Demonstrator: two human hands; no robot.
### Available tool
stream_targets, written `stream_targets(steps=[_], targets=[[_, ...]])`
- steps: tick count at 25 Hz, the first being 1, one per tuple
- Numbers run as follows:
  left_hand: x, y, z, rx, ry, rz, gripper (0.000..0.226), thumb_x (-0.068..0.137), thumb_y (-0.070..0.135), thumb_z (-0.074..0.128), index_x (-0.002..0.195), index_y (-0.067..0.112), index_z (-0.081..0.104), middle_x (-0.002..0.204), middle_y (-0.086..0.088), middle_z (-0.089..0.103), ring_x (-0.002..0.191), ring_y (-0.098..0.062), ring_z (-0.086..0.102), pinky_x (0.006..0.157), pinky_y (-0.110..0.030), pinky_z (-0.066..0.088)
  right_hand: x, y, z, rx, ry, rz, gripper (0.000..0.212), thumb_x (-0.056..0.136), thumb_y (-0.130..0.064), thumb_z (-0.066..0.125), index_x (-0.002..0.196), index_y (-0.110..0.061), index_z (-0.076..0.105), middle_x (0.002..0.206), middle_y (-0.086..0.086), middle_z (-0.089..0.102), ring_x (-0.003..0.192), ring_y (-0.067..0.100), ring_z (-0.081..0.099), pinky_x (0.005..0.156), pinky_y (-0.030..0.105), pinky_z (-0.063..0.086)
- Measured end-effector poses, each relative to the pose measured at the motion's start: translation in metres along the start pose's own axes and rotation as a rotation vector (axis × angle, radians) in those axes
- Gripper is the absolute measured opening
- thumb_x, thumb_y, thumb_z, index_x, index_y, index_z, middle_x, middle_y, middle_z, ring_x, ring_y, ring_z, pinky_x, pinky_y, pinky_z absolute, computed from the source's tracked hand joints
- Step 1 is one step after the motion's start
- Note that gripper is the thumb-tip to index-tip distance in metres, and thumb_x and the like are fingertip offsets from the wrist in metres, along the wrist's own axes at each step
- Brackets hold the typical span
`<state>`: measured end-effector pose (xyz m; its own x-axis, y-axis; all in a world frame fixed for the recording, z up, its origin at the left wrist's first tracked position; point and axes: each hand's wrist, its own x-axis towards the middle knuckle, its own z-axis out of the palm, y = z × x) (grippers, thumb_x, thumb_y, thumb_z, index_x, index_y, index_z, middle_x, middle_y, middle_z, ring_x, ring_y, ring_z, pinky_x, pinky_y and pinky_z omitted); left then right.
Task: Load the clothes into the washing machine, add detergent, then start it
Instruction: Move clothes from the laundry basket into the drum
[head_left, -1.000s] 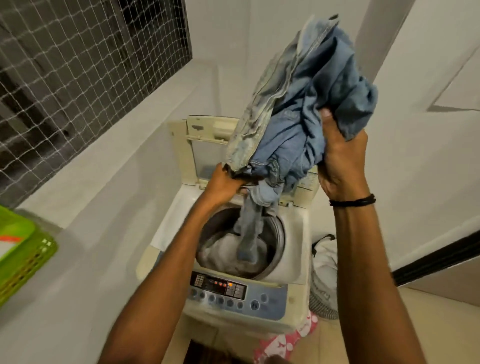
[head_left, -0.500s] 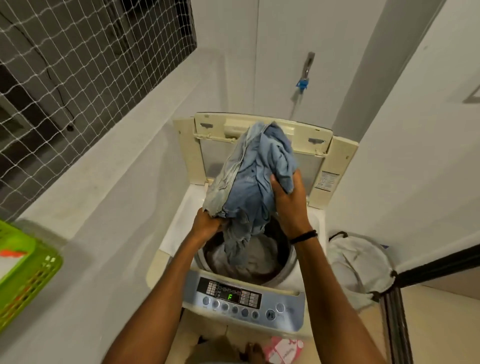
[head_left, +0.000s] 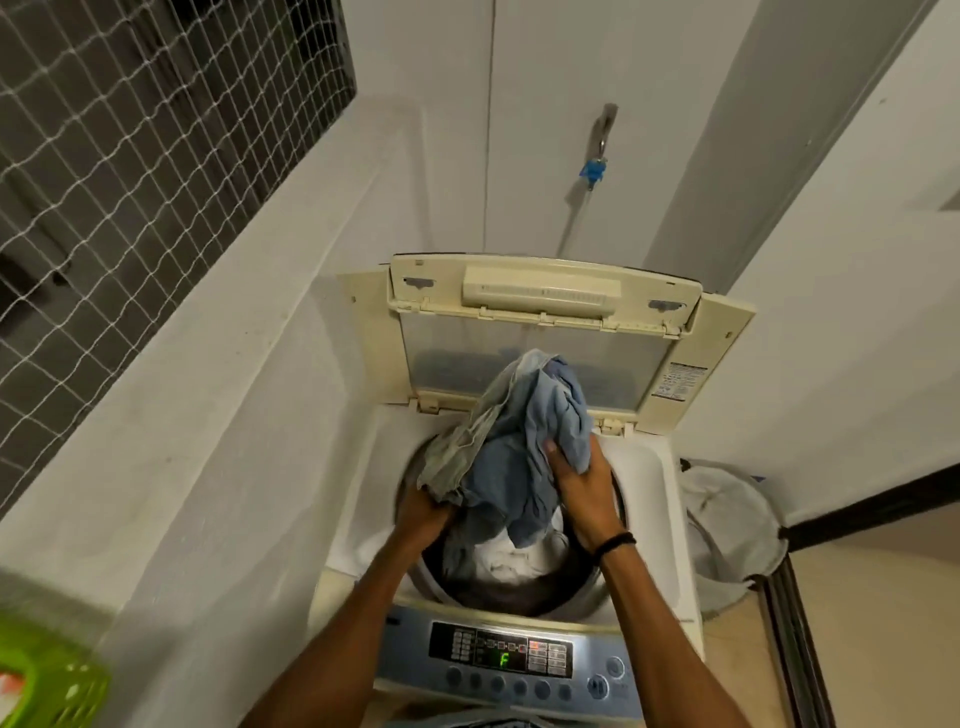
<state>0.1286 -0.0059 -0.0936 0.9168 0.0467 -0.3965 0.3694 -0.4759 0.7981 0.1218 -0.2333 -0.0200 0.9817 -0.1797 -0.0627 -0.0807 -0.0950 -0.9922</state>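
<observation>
A cream top-loading washing machine (head_left: 649, 499) stands below me with its lid (head_left: 540, 306) raised against the back wall. A bundle of blue denim clothes (head_left: 524, 441) sits at the mouth of the drum (head_left: 519, 592), part of it hanging inside. My left hand (head_left: 423, 517) grips the bundle's lower left edge. My right hand (head_left: 584, 488) grips its right side; a black band circles that wrist. Pale clothes (head_left: 511, 558) lie in the drum beneath. The blue control panel (head_left: 498, 657) at the front shows a lit green "F".
A white laundry basket (head_left: 727, 530) stands on the floor right of the machine. A green plastic crate (head_left: 49, 680) sits on the ledge at lower left. A tap with a blue fitting (head_left: 595, 166) is on the back wall. Netting (head_left: 130, 145) covers the window at left.
Both hands have brought the denim bundle down from chest height to the drum opening. The camera has tilted down, so the machine now fills the middle of view.
</observation>
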Motion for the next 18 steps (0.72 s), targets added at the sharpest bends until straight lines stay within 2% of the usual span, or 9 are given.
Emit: stream_targets(steps=[3, 5, 7, 8, 9, 11, 14, 16, 18], targets=[[0.012, -0.020, -0.002, 0.142, -0.176, 0.005, 0.058, 0.082, 0.013, 0.078, 0.134, 0.000, 0.054, 0.132, -0.013, 0.060, 0.127, -0.025, 0.054, 0.102, -0.027, 0.042, 0.003, 0.052, 0.002, -0.293, 0.029, 0.303, 0.061, 0.081, -0.059, 0.066, 0.120, -0.013, 0.063, 0.110, 0.005, 0.070, 0.102, 0.022, 0.067, 0.084, 0.031, 0.052], [0.019, -0.024, -0.003, 0.236, -0.236, 0.009, 0.085, 0.082, 0.017, 0.079, 0.151, 0.002, 0.032, 0.152, -0.015, 0.041, 0.142, -0.027, 0.038, 0.114, -0.031, 0.029, 0.008, 0.088, 0.000, -0.575, -0.065, 0.562, 0.046, 0.087, -0.043, 0.066, 0.108, -0.001, 0.067, 0.103, 0.017, 0.072, 0.098, 0.033, 0.067, 0.077, 0.031, 0.049], [0.025, -0.019, -0.002, 0.280, -0.221, -0.030, 0.087, 0.086, 0.020, 0.075, 0.155, 0.007, 0.024, 0.157, -0.012, 0.034, 0.146, -0.030, 0.032, 0.116, -0.032, 0.025, 0.015, 0.114, -0.001, -0.675, -0.093, 0.703, 0.037, 0.090, -0.036, 0.062, 0.098, -0.001, 0.070, 0.098, 0.020, 0.072, 0.093, 0.035, 0.067, 0.075, 0.034, 0.050], [0.029, -0.016, 0.002, 0.253, -0.223, -0.074, 0.082, 0.087, 0.019, 0.074, 0.154, 0.010, 0.028, 0.156, -0.011, 0.037, 0.143, -0.030, 0.036, 0.114, -0.033, 0.030, 0.018, 0.117, 0.003, -0.611, -0.085, 0.745, 0.034, 0.090, -0.035, 0.063, 0.092, -0.002, 0.071, 0.091, 0.020, 0.071, 0.084, 0.032, 0.068, 0.073, 0.035, 0.052], [0.034, -0.011, 0.005, 0.169, -0.234, -0.130, 0.077, 0.088, 0.020, 0.073, 0.153, 0.012, 0.033, 0.153, -0.011, 0.042, 0.139, -0.030, 0.042, 0.112, -0.035, 0.035, 0.023, 0.118, 0.007, -0.411, -0.034, 0.786, 0.030, 0.089, -0.033, 0.066, 0.087, -0.004, 0.070, 0.083, 0.018, 0.068, 0.071, 0.029, 0.065, 0.067, 0.035, 0.052], [0.053, -0.002, 0.013, -0.207, -0.278, -0.314, 0.068, 0.089, 0.023, 0.073, 0.148, 0.013, 0.041, 0.144, -0.010, 0.052, 0.126, -0.028, 0.055, 0.107, -0.038, 0.044, 0.040, 0.116, 0.019, 0.025, 0.083, 0.861, 0.025, 0.088, -0.028, 0.070, 0.091, -0.003, 0.068, 0.074, 0.012, 0.061, 0.056, 0.018, 0.056, 0.057, 0.031, 0.049], [0.081, 0.012, 0.033, -0.748, -0.350, -0.489, 0.058, 0.092, 0.026, 0.070, 0.143, 0.011, 0.047, 0.136, -0.011, 0.059, 0.126, -0.029, 0.057, 0.108, -0.041, 0.045, 0.068, 0.114, 0.034, 0.440, 0.150, 0.904, 0.036, 0.086, -0.034, 0.072, 0.105, -0.005, 0.068, 0.090, 0.011, 0.069, 0.079, 0.018, 0.066, 0.074, 0.030, 0.057], [0.100, 0.026, 0.048, -0.973, -0.332, -0.551, 0.052, 0.096, 0.026, 0.065, 0.142, 0.010, 0.049, 0.145, -0.016, 0.050, 0.135, -0.032, 0.048, 0.112, -0.041, 0.041, 0.089, 0.112, 0.042, 0.614, 0.205, 0.902, 0.044, 0.087, -0.038, 0.069, 0.113, -0.003, 0.065, 0.105, 0.015, 0.068, 0.098, 0.022, 0.066, 0.088, 0.033, 0.055], [0.116, 0.038, 0.061, -1.114, -0.271, -0.594, 0.053, 0.096, 0.030, 0.064, 0.142, 0.008, 0.050, 0.145, -0.018, 0.048, 0.138, -0.032, 0.044, 0.114, -0.041, 0.039, 0.103, 0.111, 0.050, 0.727, 0.275, 0.898, 0.046, 0.087, -0.038, 0.067, 0.117, -0.004, 0.061, 0.108, 0.015, 0.065, 0.102, 0.023, 0.064, 0.095, 0.034, 0.051]])
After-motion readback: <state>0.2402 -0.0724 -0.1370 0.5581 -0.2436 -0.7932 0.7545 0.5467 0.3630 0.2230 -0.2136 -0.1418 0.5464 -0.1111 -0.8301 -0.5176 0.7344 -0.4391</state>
